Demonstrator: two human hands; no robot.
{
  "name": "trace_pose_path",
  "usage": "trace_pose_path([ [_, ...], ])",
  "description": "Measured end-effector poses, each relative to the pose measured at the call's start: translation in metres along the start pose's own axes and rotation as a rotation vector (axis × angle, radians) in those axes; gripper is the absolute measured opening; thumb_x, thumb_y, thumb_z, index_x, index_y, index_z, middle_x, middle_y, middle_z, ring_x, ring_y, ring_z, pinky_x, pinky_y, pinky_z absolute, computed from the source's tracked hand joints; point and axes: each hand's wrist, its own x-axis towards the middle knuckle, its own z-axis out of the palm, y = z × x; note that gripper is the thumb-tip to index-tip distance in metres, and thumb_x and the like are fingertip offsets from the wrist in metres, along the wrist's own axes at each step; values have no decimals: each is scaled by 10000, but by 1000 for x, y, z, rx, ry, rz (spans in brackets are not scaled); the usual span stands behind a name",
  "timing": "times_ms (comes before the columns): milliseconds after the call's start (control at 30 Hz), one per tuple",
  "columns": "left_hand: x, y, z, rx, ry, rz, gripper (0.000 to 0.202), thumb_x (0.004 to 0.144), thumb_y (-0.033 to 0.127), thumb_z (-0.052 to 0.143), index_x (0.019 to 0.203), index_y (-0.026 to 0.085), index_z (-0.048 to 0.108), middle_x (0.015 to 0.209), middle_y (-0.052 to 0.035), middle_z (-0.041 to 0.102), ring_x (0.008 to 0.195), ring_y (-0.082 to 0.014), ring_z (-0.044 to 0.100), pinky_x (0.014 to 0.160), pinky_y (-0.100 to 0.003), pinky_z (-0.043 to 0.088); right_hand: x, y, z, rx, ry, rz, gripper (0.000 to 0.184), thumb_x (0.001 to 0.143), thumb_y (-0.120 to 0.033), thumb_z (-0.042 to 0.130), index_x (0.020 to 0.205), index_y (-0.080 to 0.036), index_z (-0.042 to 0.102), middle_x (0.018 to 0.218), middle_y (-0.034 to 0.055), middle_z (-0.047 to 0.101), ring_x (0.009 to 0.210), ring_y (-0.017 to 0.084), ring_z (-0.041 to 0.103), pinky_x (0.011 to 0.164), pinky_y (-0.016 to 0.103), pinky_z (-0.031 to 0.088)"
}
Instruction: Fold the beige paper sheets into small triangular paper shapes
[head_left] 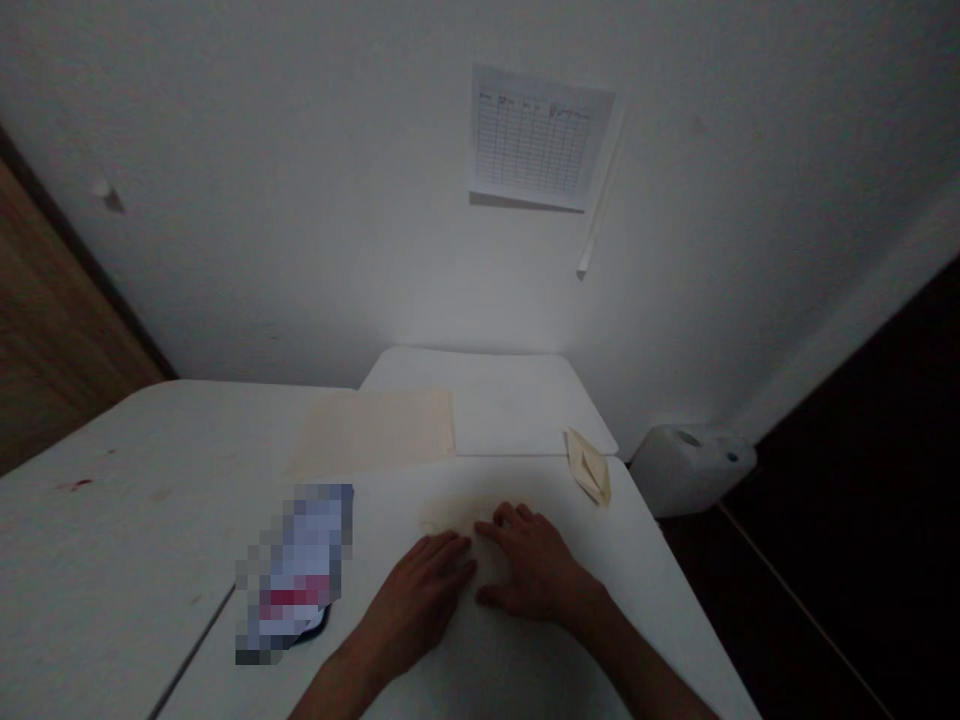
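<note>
My left hand (416,600) and my right hand (536,570) lie flat, side by side, with fingertips nearly meeting. Under and just beyond them is a pale cream sheet of paper (457,515), barely distinct from the white table (127,450). Neither hand grips anything. Farther off, a flat cream paper sheet or folder (371,432) lies on the table. To the right of it sits a small folded cream paper piece (589,466), near the table's right edge. A pixelated, obscured object (295,570) lies left of my left hand.
A second white table section (510,400) stands against the white wall. A printed grid sheet (540,138) is fixed to the wall. A white plastic jerrycan (690,468) stands beyond the right table edge, where the floor is dark. A wooden panel (52,320) stands at the far left.
</note>
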Motion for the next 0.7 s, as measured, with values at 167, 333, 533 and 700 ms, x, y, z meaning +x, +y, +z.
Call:
trace_pose_path([
  [167, 2, 1, -3, -24, 31, 18, 388, 806, 63, 548, 1154, 215, 631, 1262, -107, 607, 1171, -300, 541, 934, -506, 500, 0, -1, -1, -4, 5, -6, 777, 656, -560, 721, 1344, -296, 474, 1293, 84, 497, 1155, 314, 449, 985, 443, 367],
  [333, 3, 5, -11, -127, 99, 43, 287, 830, 69, 528, 1000, 238, 686, 1169, -64, 655, 1114, -253, 564, 934, -457, 492, 1, -2, -3, -7, -5, -3, 782, 644, -561, 727, 1335, -284, 488, 1279, 88, 501, 1139, 309, 458, 976, 433, 377],
  [533, 3, 8, -15, -176, 93, 29, 286, 833, 71, 527, 979, 251, 695, 1136, -54, 661, 1103, -237, 560, 939, -438, 475, 0, -3, -5, -9, -19, -3, 735, 688, -538, 688, 1344, -283, 476, 1279, 84, 493, 1148, 301, 449, 974, 432, 375],
  [700, 1, 8, -14, -187, 70, 18, 322, 812, 47, 525, 999, 254, 688, 1169, -51, 647, 1120, -243, 546, 946, -452, 468, 0, -3, -6, -2, -28, 7, 731, 684, -533, 693, 1337, -280, 485, 1290, 88, 489, 1151, 302, 451, 976, 431, 373],
])
